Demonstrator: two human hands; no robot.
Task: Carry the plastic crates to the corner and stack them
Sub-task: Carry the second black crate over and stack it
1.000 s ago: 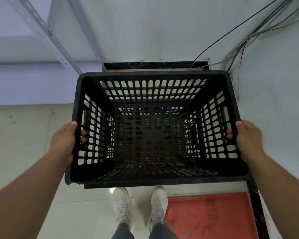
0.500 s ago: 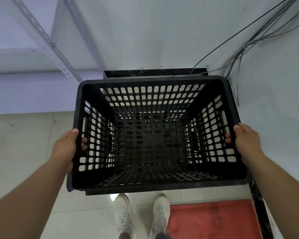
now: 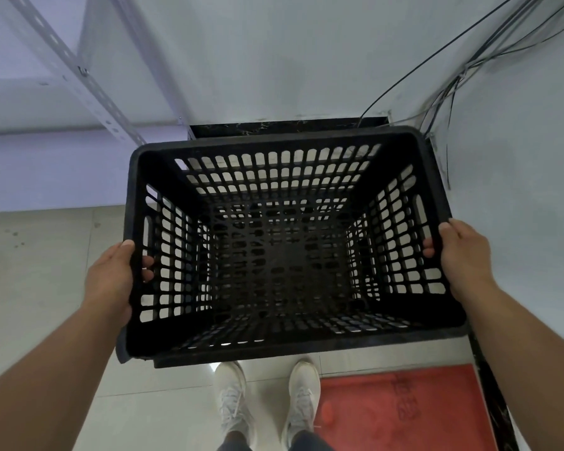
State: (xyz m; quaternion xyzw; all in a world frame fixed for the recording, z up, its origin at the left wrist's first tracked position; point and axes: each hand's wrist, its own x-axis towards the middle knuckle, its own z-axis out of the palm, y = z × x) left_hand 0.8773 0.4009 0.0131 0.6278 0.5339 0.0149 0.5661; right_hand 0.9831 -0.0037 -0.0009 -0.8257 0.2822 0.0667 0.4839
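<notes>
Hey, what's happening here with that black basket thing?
A person is holding an empty black crate with both hands, the left hand gripping its left rim and the right hand its right rim, fingers hooked through the side slots. They stand facing a room corner, white shoes on the tiled floor beside a red mat. Another crate seems to sit directly below, its edge showing under the near rim. Loose cables hang down the wall on the right.

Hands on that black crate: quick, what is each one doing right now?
Left hand: closed on the black crate, at its left rim.
Right hand: closed on the crate's right rim.
</notes>
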